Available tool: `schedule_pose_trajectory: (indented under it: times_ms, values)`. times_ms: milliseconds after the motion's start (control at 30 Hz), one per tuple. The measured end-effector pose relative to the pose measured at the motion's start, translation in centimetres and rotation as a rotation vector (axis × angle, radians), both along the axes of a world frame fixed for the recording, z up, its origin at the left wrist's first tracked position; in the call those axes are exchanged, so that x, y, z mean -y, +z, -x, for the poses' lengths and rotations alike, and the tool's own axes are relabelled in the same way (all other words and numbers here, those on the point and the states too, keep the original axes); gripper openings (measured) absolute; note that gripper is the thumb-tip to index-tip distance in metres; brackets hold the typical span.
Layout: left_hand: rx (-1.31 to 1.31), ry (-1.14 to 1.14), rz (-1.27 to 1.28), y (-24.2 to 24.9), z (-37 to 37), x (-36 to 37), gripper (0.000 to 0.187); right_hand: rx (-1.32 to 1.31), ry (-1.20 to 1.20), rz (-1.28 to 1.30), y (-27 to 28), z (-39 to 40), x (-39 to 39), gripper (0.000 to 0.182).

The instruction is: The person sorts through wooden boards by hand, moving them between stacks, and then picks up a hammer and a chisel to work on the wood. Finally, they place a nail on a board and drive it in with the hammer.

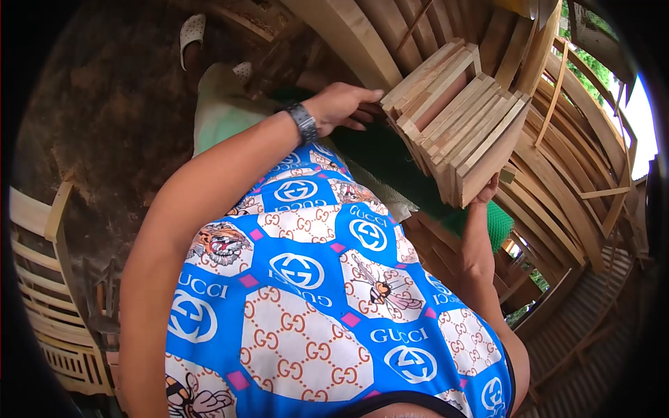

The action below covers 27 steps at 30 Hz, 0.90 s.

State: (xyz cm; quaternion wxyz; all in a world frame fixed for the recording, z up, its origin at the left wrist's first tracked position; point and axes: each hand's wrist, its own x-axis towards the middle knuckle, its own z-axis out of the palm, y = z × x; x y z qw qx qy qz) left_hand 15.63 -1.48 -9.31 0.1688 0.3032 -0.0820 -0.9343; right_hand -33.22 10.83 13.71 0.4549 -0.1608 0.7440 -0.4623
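A stack of short wooden boards (456, 125) stands on edge in front of me, its pieces packed side by side with a reddish face showing in a gap. My left hand (340, 106), wearing a dark watch (303, 124) at the wrist, holds the stack's left end; its index finger meets the board edge and the other fingers curl lower down. At the opposite end, my right hand (486, 191) grips the outermost board from below, its fingers partly hidden. Dark green material (380, 150) lies beneath the boards.
Long curved-looking timber planks (557, 174) lean close behind and to the right of the stack. At the left stands a slatted wooden piece (42, 258) on the dark dirt floor (118, 104). Green mesh (497, 226) hangs below my right hand. Corrugated sheet (585, 355) lies lower right.
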Motion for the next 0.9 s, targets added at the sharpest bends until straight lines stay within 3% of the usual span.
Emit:
schedule_pose_trajectory:
  times_ms: [67, 233, 333, 433, 667, 900]
  values:
    - [-0.207, 0.006, -0.175, 0.4, 2.3, 0.3, 0.045, -0.020, -0.023, 0.025, -0.2, 2.3, -0.2, 0.073]
    - [-0.229, 0.039, -0.124, 1.3, 2.8, 0.9, 0.046, 0.075, -0.017, 0.046, 0.0, 2.0, 0.4, 0.070]
    - [-0.186, 0.016, -0.070, 1.2, 3.3, 0.7, 0.056, 0.055, -0.023, 0.059, -0.1, 2.1, 0.6, 0.071]
    - [-0.400, -0.070, -0.164, 0.4, 4.1, 0.6, 0.075, 0.009, -0.025, 0.060, -0.1, 2.5, 0.4, 0.073]
    - [-0.386, -0.031, -0.082, -0.4, 5.0, 0.5, 0.073, 0.145, 0.045, 0.084, -0.1, 2.9, 0.7, 0.072]
    - [-0.454, 0.009, -0.276, -2.5, 6.3, -0.1, 0.066, 0.091, 0.071, 0.097, -0.4, 0.9, 1.4, 0.072]
